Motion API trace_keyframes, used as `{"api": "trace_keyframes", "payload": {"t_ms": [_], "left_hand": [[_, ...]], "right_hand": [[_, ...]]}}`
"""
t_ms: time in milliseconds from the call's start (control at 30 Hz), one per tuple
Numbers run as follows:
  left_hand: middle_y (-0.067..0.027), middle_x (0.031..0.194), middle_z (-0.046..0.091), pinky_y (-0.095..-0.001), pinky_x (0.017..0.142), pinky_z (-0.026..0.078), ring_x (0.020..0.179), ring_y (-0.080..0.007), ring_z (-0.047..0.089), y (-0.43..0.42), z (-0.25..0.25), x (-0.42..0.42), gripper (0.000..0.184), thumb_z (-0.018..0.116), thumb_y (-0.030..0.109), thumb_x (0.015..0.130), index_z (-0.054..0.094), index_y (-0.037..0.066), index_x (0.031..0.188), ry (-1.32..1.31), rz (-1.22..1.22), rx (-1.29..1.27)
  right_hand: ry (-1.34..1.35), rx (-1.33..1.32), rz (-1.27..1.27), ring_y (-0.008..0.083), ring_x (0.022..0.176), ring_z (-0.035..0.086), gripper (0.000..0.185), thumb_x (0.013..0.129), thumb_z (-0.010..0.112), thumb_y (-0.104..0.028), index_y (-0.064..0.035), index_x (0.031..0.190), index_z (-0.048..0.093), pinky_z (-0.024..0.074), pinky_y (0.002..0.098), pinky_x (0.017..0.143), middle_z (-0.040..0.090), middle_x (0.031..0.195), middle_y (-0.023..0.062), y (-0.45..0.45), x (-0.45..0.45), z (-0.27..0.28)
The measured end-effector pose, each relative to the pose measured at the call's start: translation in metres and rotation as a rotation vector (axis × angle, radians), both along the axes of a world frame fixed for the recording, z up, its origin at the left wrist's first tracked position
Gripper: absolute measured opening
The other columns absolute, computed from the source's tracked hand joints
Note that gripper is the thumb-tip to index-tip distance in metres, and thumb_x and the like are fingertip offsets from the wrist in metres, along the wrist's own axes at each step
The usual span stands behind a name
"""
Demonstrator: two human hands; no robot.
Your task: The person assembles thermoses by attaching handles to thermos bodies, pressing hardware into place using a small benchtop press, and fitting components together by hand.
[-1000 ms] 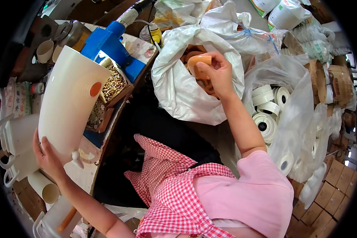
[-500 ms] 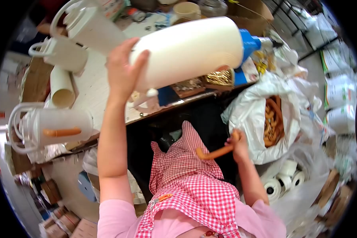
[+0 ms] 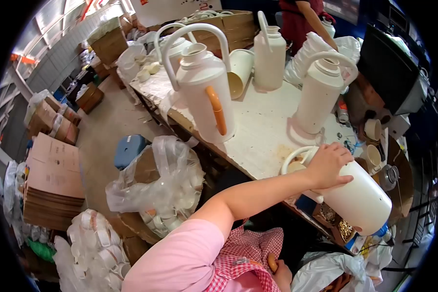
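Note:
My left hand (image 3: 330, 168) grips a white jug body (image 3: 362, 197) near its shoulder, thumb on one side and fingers over the top. The jug is tilted on its side at the table's right edge, its loop handle (image 3: 291, 159) towards the left. Low in the view, my right hand (image 3: 282, 278) is closed around a curved orange-brown handle (image 3: 272, 263), in front of the checked apron; most of that handle is hidden. A standing white jug (image 3: 204, 97) with an orange-brown side handle (image 3: 215, 109) is on the table, left of my left hand.
More white jugs (image 3: 321, 95) and a hollow cylinder (image 3: 241, 73) are on the white table (image 3: 263, 126). A box of gold-coloured screws (image 3: 346, 229) lies below the held jug. Bags of white parts (image 3: 168, 194) and stacked cardboard (image 3: 53, 180) stand left. Behind the table is another person (image 3: 304, 19).
The view has swung left, bringing the standing jugs and floor into sight. My left hand still holds the jug body, now tilted lower at its far end. My right hand keeps the orange-brown handle.

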State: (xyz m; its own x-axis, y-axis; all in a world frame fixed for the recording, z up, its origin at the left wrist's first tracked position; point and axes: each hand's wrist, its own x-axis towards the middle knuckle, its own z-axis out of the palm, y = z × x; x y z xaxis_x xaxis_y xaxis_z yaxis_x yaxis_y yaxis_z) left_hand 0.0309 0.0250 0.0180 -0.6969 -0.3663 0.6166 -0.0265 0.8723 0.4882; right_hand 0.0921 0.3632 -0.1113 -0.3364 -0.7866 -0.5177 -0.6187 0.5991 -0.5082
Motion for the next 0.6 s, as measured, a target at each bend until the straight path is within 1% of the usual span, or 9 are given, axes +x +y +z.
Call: {"api": "trace_keyframes", "payload": {"t_ms": [67,100,167,200,267,333,433,467,600], "left_hand": [[-0.0150,0.125,0.063,-0.0475,0.103,0.042,0.121,-0.0338,0.055,0.001,0.001,-0.014,0.052,0.074,0.041,0.078,0.067,0.006,0.116,-0.015,-0.034,0.050],[-0.0153,0.124,0.063,-0.0482,0.103,0.041,0.121,-0.0342,0.055,0.004,-0.007,-0.016,0.052,0.074,0.041,0.078,0.067,0.006,0.116,-0.038,-0.067,0.110],[-0.0177,0.123,0.065,-0.0485,0.105,0.041,0.121,-0.0346,0.056,0.003,-0.009,-0.016,0.054,0.073,0.039,0.079,0.067,0.003,0.119,-0.018,-0.053,0.070],[-0.0183,0.123,0.065,-0.0460,0.104,0.043,0.119,-0.0336,0.057,0.005,-0.012,-0.016,0.055,0.073,0.039,0.079,0.067,0.002,0.120,-0.044,-0.094,0.021],[-0.0159,0.123,0.064,-0.0444,0.103,0.044,0.117,-0.0330,0.058,0.004,-0.013,-0.017,0.053,0.071,0.039,0.081,0.067,0.006,0.122,-0.147,-0.133,-0.031],[-0.0116,0.123,0.064,-0.0444,0.102,0.044,0.118,-0.0311,0.058,0.000,-0.023,-0.023,0.051,0.071,0.042,0.082,0.066,0.010,0.122,-0.130,-0.141,-0.045],[-0.0044,0.133,0.059,-0.0501,0.104,0.040,0.129,-0.0235,0.050,-0.012,0.000,-0.008,0.058,0.068,0.054,0.083,0.063,0.015,0.127,-0.244,-0.085,0.067],[-0.0037,0.133,0.059,-0.0497,0.104,0.039,0.129,-0.0233,0.050,-0.009,-0.002,-0.007,0.057,0.068,0.054,0.083,0.064,0.015,0.125,-0.225,-0.075,0.066],[-0.0026,0.125,0.063,-0.0473,0.103,0.038,0.126,-0.0241,0.052,-0.013,-0.004,-0.006,0.054,0.073,0.048,0.080,0.065,0.014,0.120,-0.136,-0.069,0.102]], "right_hand": [[-0.104,-0.098,-0.122,0.0410,0.090,0.065,0.048,0.080,0.080,-0.031,-0.0074,0.115,0.057,0.0518,0.0471,0.075,0.068,0.096,0.0177,0.004,-0.016,-0.008],[-0.067,-0.265,-0.161,0.0421,0.081,0.069,0.047,0.083,0.078,-0.027,-0.0097,0.120,0.054,0.0538,0.0478,0.067,0.070,0.090,0.0187,0.011,-0.020,0.000],[-0.478,-0.083,-0.546,0.0169,0.066,0.064,0.036,0.093,0.064,-0.009,-0.0106,0.127,0.052,0.0519,0.0319,0.058,0.065,0.082,0.0064,-0.010,-0.036,0.062],[-0.548,-0.236,-0.585,0.0085,0.064,0.057,0.037,0.095,0.059,-0.005,-0.0101,0.131,0.050,0.0491,0.0258,0.057,0.060,0.084,0.0023,0.003,-0.048,0.053],[-0.492,-0.543,-0.472,0.0082,0.071,0.057,0.029,0.091,0.064,0.000,-0.0057,0.118,0.054,0.0494,0.0254,0.063,0.059,0.089,0.0013,0.007,-0.081,0.064],[-0.307,-0.635,-0.444,0.0080,0.080,0.056,0.025,0.081,0.077,-0.007,-0.0061,0.098,0.058,0.0481,0.0254,0.068,0.058,0.089,-0.0005,-0.009,-0.114,0.103],[-0.330,-0.609,-0.401,0.0050,0.069,0.057,0.027,0.089,0.074,-0.024,-0.0053,0.103,0.061,0.0472,0.0210,0.058,0.062,0.085,-0.0017,-0.066,-0.133,0.211],[-0.168,-0.580,-0.353,0.0041,0.064,0.057,0.024,0.092,0.070,-0.024,-0.0043,0.103,0.061,0.0454,0.0185,0.053,0.062,0.080,-0.0023,-0.084,-0.140,0.231],[0.533,-0.469,0.073,0.0255,0.071,0.065,0.032,0.091,0.069,-0.029,-0.0001,0.098,0.057,0.0501,0.0372,0.068,0.066,0.079,0.0156,-0.173,-0.174,0.278]]}}
